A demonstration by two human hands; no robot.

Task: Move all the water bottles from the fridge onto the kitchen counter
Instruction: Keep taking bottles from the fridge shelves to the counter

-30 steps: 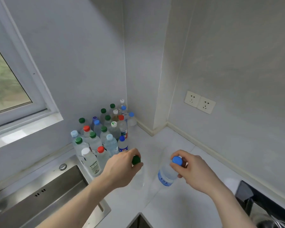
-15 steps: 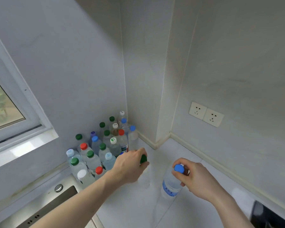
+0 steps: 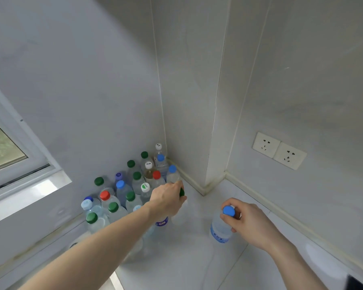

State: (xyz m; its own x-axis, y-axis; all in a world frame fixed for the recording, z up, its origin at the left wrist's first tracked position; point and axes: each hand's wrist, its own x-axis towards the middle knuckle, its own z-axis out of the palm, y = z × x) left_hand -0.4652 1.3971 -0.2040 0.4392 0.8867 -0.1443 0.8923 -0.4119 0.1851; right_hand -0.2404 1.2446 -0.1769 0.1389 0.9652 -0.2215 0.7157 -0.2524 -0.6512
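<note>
So the cluster (image 3: 132, 191) of bottles is sitting in the tabletop (image 3: 187, 258) corner, under the window (image 3: 6, 151) side wall, and both hands are setting down new ones.

Left hand (image 3: 166, 200) is curled over a green-cap bottle (image 3: 181, 193), right at the cluster's right edge; its body is mostly hidden by the hand, so I can't tell if the base is down yet. I'd lower it straight and let go only once it's standing, because a sideways nudge looks like it could domino the packed ones.

Further right of the cluster, well apart from it, the right hand (image 3: 247, 221) is pinching the blue-cap bottle (image 3: 220, 227) round the neck. It's looking slightly tilted, so I'd square it up before releasing. Gripping by the cap gives little control, so go slow.
</note>
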